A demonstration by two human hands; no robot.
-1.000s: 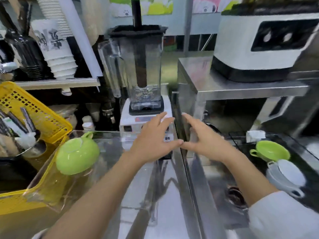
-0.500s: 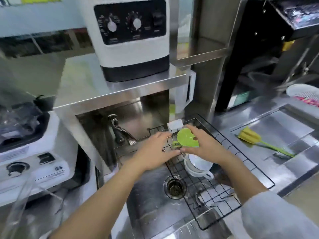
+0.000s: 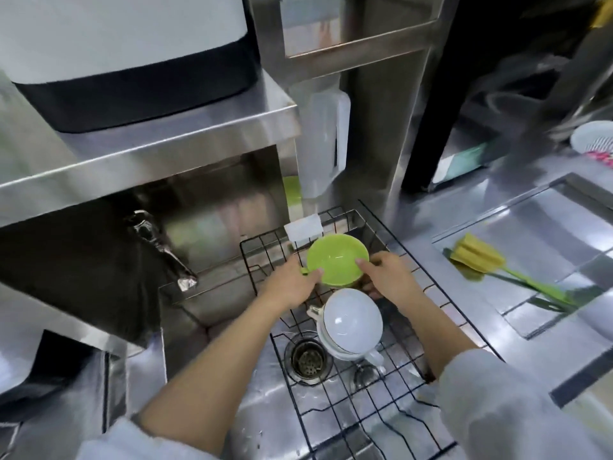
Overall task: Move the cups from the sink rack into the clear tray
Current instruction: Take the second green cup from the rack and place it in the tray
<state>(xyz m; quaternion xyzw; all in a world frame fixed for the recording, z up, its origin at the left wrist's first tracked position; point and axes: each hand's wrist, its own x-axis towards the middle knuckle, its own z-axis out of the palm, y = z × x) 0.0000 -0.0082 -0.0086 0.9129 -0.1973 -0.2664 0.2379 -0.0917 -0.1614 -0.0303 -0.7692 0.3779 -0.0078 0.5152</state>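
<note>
A green cup (image 3: 335, 260) sits at the back of the black wire sink rack (image 3: 335, 406), its opening facing me. My left hand (image 3: 292, 283) grips its left rim beside the small handle, and my right hand (image 3: 388, 277) holds its right rim. Just in front of it, white cups (image 3: 351, 322) are stacked in the rack with handles showing. The clear tray is out of view.
The sink drain (image 3: 307, 357) lies under the rack, with a faucet (image 3: 159, 247) at the back left. A steel shelf (image 3: 159, 151) carrying a white appliance overhangs the sink. A yellow and green brush (image 3: 491, 263) lies on the counter to the right.
My view swung right, from the clear tray and blender to the sink. Both hands travelled to the rack and closed on the green cup, which now faces up towards me.
</note>
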